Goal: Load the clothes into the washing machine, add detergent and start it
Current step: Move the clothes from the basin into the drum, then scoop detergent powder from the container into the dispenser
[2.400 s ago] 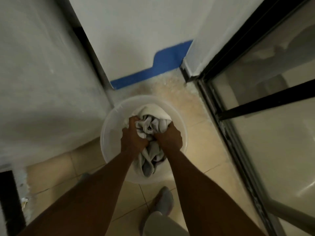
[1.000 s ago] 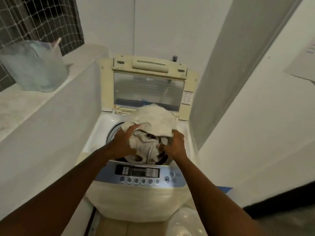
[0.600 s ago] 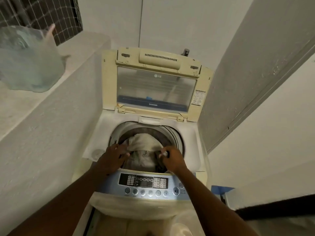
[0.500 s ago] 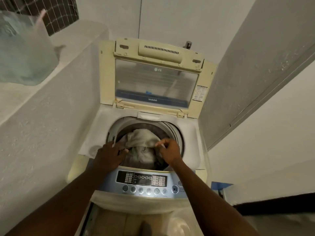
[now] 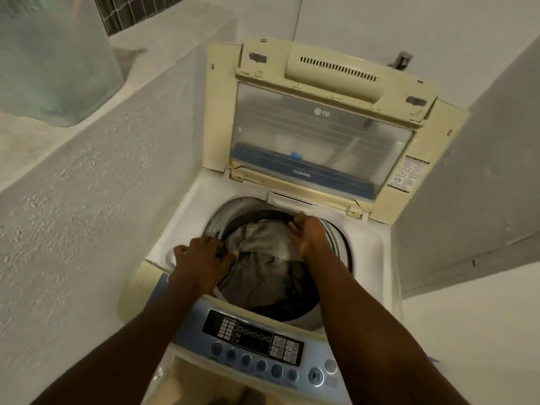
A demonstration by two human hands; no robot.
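Observation:
A cream top-loading washing machine [image 5: 181,223] stands in front of me with its glass lid [image 5: 321,135] raised upright at the back. A bundle of grey and off-white clothes [image 5: 263,252] lies inside the drum. My left hand [image 5: 204,255] rests on the drum's left rim, its fingers spread and touching the edge of the cloth. My right hand [image 5: 309,235] lies flat on the far right side of the clothes, fingers stretched out. The blue control panel [image 5: 257,337] with its buttons is below my forearms.
A low plastered wall [image 5: 87,214] hems the machine in on the left; a translucent plastic container [image 5: 52,68] sits on its ledge below a window grille [image 5: 137,10]. A grey wall [image 5: 482,171] closes the right side. A tap [image 5: 403,61] shows behind the lid.
The clothes went from the floor basin up into the drum. Since half a second ago both hands have let go and spread out over the bundle, which sits lower.

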